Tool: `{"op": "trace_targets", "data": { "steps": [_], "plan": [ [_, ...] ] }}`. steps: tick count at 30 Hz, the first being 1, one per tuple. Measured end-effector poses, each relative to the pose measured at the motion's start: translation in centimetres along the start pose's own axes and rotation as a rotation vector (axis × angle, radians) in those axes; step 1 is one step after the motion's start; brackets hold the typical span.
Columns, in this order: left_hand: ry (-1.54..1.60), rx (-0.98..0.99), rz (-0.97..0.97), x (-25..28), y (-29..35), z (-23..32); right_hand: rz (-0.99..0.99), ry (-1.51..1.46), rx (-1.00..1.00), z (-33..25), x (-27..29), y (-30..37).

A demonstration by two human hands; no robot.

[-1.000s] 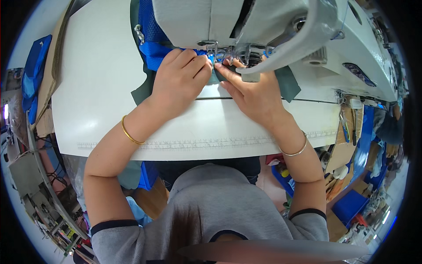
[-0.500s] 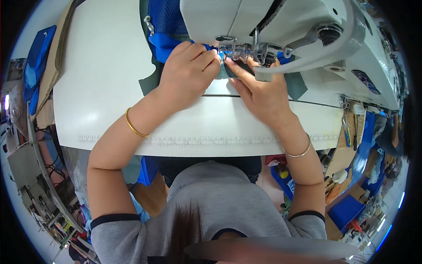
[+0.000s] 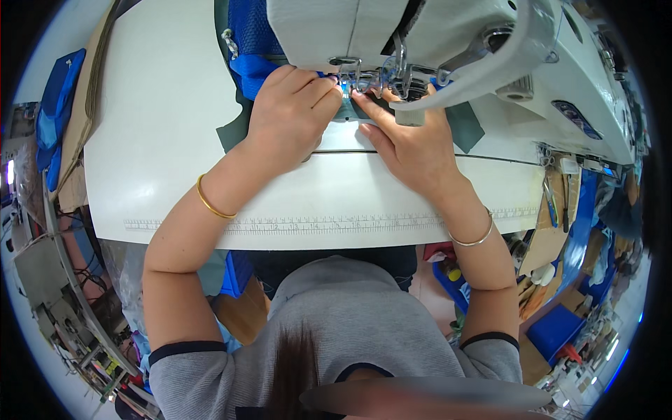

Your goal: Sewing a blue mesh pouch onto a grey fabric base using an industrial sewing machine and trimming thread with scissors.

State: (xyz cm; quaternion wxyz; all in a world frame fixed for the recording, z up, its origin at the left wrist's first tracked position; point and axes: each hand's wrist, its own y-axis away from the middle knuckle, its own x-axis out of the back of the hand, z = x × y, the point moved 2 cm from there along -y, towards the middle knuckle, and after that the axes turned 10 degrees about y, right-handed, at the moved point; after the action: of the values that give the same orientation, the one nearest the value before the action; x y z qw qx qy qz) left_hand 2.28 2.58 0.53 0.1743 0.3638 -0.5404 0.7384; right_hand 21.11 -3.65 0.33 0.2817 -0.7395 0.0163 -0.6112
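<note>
Under the white sewing machine (image 3: 329,31) lies dark green fabric (image 3: 463,126), with blue mesh fabric (image 3: 250,31) and a blue fold (image 3: 253,73) on its left part. My left hand (image 3: 288,115) is closed, its fingers pinching the blue fabric's edge just left of the presser foot. To the right of the needle, my right hand (image 3: 420,143) rests on the green fabric, index finger stretched toward the foot and thumb apart from it. Machine parts hide some of its fingers. A white cord end (image 3: 229,43) hangs beside the mesh.
The white sewing table (image 3: 161,140) has a printed ruler scale (image 3: 336,222) along its front edge. Cardboard with blue pieces (image 3: 61,105) stands at the left. Small tools (image 3: 550,203) lie at the right end, near a blue bin (image 3: 553,332).
The machine, fabric and both hands appear slightly further left and higher in the picture. My left hand keeps its pinch, and my right hand still lies on the fabric.
</note>
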Motion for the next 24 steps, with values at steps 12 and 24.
{"op": "trace_targets", "data": {
  "steps": [12,24],
  "plan": [
    [0.011,0.031,-0.034,-0.1,0.1,-0.3,0.038,-0.017,0.083,-0.7,0.4,0.3],
    [-0.141,-0.043,-0.169,-0.1,-0.9,0.8,0.010,-0.072,0.025,0.9,0.7,0.4]
  ]
}}
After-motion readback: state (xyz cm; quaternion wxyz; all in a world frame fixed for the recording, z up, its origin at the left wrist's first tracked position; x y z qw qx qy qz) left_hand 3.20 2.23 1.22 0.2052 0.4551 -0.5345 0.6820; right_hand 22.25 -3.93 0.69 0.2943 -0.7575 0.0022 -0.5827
